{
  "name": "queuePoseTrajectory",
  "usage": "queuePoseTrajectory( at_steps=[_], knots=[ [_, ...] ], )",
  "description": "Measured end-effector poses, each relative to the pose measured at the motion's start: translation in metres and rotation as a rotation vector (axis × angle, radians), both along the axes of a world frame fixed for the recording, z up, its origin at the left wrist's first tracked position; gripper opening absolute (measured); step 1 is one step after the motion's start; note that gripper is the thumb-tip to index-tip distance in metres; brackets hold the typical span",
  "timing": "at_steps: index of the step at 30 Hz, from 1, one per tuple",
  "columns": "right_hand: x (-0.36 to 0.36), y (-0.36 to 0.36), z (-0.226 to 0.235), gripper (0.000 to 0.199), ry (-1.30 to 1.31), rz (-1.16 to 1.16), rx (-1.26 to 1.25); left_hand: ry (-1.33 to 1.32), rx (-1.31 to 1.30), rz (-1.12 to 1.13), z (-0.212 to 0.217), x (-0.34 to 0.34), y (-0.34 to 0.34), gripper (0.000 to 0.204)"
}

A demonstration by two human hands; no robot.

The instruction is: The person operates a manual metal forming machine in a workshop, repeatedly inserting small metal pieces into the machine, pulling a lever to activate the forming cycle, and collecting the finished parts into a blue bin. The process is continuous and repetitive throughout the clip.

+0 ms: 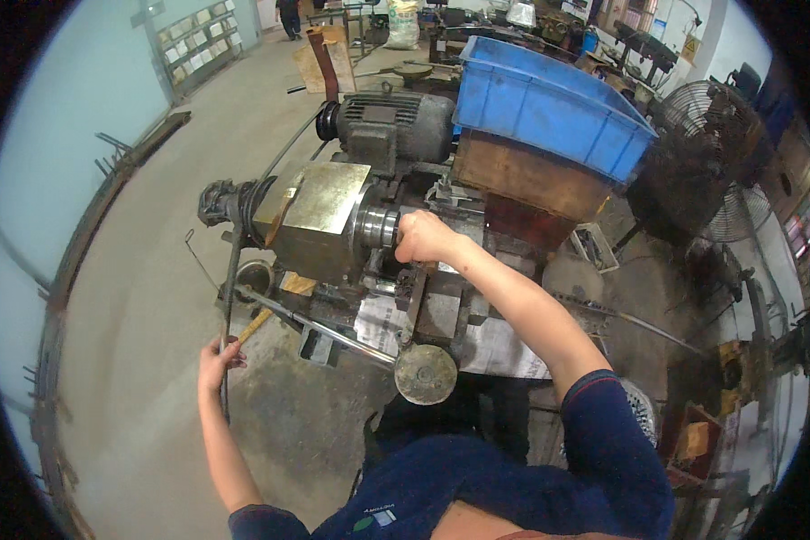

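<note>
My left hand (pixel 219 362) is closed around a long dark lever rod (pixel 230 297) at the left side of a lathe. A yellow stick-like handle (pixel 256 325) meets my fingers there; whether I grip it too, I cannot tell. My right arm reaches across the machine. At the end of the shiny metal spindle (pixel 378 229), my right hand (pixel 425 238) is curled with the fingers bent in. Whatever it holds is hidden behind the knuckles. The spindle comes out of the box-shaped headstock (pixel 310 234), which has a flat metal plate (pixel 326 191) on top.
Behind the headstock sits an electric motor (pixel 396 126). A blue plastic crate (pixel 549 103) rests on a wooden box (pixel 526 175) at the back right. A round metal handwheel (pixel 426 374) is close to my body. Large fans (pixel 702 153) stand at the right.
</note>
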State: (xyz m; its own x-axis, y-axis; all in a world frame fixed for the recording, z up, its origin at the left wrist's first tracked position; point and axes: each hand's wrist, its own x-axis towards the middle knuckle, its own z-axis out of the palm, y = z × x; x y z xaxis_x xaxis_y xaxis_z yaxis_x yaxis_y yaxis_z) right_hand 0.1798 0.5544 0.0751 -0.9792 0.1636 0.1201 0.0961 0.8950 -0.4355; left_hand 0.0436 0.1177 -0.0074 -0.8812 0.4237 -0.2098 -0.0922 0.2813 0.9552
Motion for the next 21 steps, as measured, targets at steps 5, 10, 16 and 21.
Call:
queuePoseTrajectory(
  at_steps=[5,10,16,21],
  knots=[
    [-0.01,-0.006,0.014,0.028,-0.048,-0.104,-0.097,0.286,-0.58,0.036,0.018,0.013,0.0,0.044],
    [-0.017,-0.017,0.019,0.03,-0.034,-0.181,-0.047,0.603,-0.969,0.065,0.035,0.072,-0.005,0.037],
    [-0.009,-0.016,0.0,0.027,0.103,-0.172,-0.001,0.683,-1.194,0.119,0.011,0.068,-0.025,0.019],
    [-0.014,-0.02,0.003,0.022,0.102,-0.174,-0.004,1.035,-1.473,0.116,0.005,-0.069,-0.135,0.009]
  ],
)
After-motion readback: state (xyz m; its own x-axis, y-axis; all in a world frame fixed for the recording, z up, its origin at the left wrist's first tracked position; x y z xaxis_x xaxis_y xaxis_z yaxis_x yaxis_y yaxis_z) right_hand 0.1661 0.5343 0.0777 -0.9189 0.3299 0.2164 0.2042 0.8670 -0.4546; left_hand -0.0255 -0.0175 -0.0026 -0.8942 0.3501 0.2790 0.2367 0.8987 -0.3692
